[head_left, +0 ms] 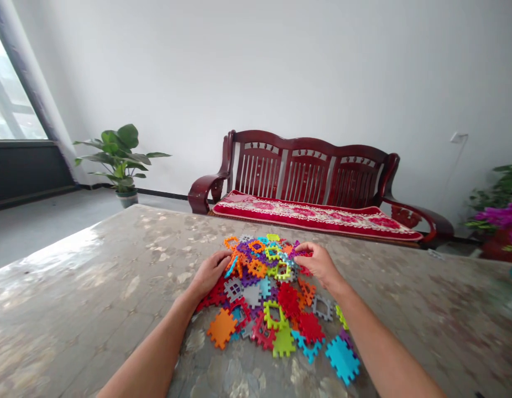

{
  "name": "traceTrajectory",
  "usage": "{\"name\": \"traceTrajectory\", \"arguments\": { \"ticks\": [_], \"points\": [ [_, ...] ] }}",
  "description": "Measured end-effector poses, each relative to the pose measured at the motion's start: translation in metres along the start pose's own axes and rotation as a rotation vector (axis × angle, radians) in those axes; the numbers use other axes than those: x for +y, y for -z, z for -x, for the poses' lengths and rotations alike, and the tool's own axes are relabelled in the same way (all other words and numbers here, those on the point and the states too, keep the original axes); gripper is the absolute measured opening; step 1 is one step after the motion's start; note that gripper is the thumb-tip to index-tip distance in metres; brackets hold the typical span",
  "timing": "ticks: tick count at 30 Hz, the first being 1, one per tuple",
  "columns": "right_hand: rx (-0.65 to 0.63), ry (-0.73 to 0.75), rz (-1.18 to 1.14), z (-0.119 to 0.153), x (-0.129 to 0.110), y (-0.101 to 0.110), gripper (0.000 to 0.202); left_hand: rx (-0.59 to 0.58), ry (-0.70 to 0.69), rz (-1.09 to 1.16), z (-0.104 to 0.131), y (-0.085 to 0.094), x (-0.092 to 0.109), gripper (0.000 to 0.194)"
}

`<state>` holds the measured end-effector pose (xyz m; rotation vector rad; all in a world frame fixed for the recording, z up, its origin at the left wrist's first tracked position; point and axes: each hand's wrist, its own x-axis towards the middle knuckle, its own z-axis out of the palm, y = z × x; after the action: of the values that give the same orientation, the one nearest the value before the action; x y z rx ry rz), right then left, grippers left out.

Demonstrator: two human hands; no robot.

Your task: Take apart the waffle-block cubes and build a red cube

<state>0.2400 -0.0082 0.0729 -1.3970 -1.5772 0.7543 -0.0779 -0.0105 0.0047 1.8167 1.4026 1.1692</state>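
Notched plastic pieces (252, 296) are lying heaped between the hands and back toward the body. Farther out, a thin light-blue piece (231, 267) is slanting away rightward, nearer the left hand (211, 272) than the right hand (317, 264); whether either is gripping anything, I cannot tell.

Multicoloured, notch-edged flat plastic tiles (264, 287) lie heaped on a wide grey-brown patterned table (127, 287), the bare left hand (209, 275) at the heap's left edge, the bare right hand (318, 262) at its right. Behind the table stands a long dark-red wooden bench (308, 142), a red-and-white floral cloth (306, 213) along its seat; a broad-leaved green potted plant (119, 155) stands left of it, purple flowers (500, 216) right.
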Motion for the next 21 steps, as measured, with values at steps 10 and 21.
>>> {"name": "traceTrajectory", "arguments": {
  "ticks": [10,21],
  "points": [
    [-0.205,0.152,-0.089,-0.011,-0.038,-0.033,0.036,0.017,0.038,0.023,0.001,0.0,0.004,0.044],
    [-0.319,-0.032,0.282,0.076,0.056,0.082,0.106,0.054,0.041,0.024,0.0,0.001,0.004,0.045]
  ]
}}
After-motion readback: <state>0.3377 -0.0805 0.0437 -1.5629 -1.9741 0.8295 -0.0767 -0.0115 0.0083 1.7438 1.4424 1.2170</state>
